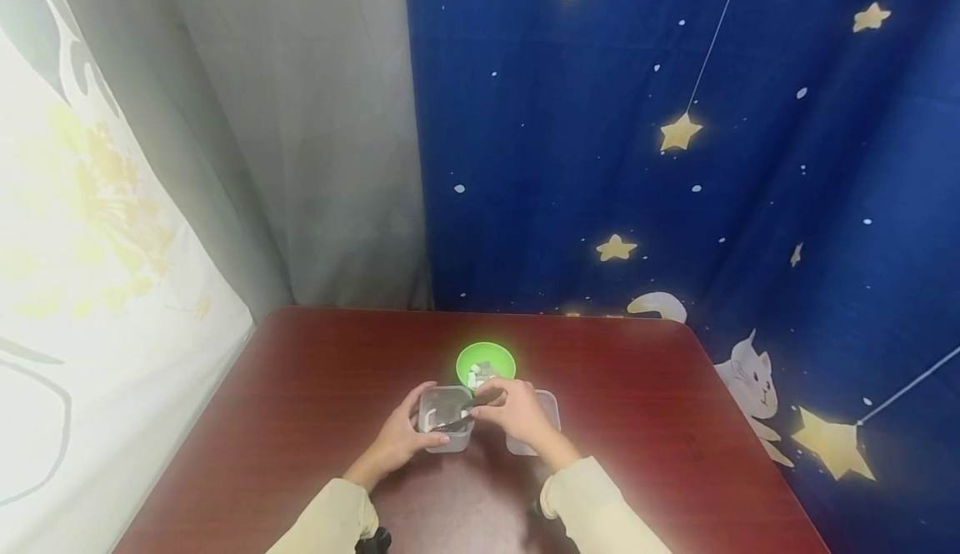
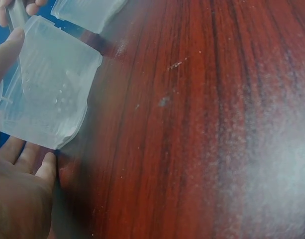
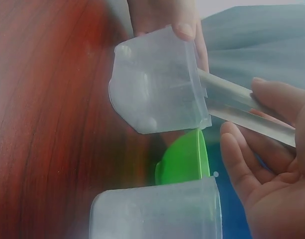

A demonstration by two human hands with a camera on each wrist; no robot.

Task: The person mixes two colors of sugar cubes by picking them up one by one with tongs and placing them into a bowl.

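My left hand grips a clear plastic container on the table, thumb at its near rim and fingers round its outer side. My right hand pinches a pair of tweezers, whose tips reach inside that container through its top. A small white piece shows in there; its exact kind is too small to tell. Just behind stands a green bowl with several white and greyish pieces in it. A second clear container sits to the right, partly hidden beneath my right hand and wrist.
All of this stands on a reddish-brown wooden table. A grey curtain and a blue star-patterned curtain hang behind its far edge. Bright patterned cloth hangs along the left side.
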